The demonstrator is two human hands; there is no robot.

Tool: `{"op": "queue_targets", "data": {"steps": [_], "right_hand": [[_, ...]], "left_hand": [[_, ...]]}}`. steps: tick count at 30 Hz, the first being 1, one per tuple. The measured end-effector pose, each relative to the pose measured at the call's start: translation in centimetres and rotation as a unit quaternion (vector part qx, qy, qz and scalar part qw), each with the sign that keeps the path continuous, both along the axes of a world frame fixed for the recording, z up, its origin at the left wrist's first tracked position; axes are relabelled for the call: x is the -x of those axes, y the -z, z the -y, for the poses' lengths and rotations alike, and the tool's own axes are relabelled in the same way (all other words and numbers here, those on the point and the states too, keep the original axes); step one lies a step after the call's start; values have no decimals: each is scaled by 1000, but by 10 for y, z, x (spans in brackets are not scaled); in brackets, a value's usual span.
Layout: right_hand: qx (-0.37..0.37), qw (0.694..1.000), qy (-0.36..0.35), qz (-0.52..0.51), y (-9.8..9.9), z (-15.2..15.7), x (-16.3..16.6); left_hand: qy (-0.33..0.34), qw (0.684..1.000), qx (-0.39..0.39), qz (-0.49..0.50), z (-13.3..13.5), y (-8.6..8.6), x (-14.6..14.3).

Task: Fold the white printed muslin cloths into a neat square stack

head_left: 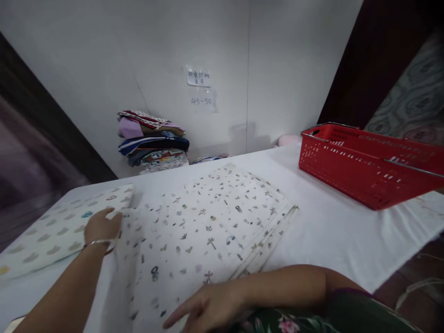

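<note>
A white cloth with small palm trees and leaf shapes (201, 222) lies folded in layers on the white-covered table. At its far-left corner, my left hand (104, 227), with a bracelet at the wrist, closes on the cloth's edge; that side looks slightly raised, and the fingertips are partly hidden. My right hand (211, 307) rests palm down on the near part of the same cloth, index finger stretched out to the left. To the left of my left hand lies another folded cloth (55, 231), cream with rows of grey shapes.
A red plastic basket (347, 166) with metal handles stands at the right of the table. Beyond the far edge rises a stack of folded fabrics (152, 138) against the white wall. Paper labels (201, 101) are fixed to the wall.
</note>
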State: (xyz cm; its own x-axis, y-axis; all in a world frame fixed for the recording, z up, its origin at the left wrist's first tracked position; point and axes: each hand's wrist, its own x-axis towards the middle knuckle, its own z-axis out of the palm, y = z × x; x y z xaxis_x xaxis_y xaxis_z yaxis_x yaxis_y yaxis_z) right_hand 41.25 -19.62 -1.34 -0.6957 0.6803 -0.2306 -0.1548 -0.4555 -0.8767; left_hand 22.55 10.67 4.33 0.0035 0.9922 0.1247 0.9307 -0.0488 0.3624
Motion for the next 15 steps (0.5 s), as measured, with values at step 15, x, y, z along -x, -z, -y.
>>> {"op": "queue_targets", "data": {"steps": [15], "right_hand": [[-142, 524, 576, 611, 16, 122, -330]], "left_hand": [[496, 866, 52, 24, 185, 8, -237]]}}
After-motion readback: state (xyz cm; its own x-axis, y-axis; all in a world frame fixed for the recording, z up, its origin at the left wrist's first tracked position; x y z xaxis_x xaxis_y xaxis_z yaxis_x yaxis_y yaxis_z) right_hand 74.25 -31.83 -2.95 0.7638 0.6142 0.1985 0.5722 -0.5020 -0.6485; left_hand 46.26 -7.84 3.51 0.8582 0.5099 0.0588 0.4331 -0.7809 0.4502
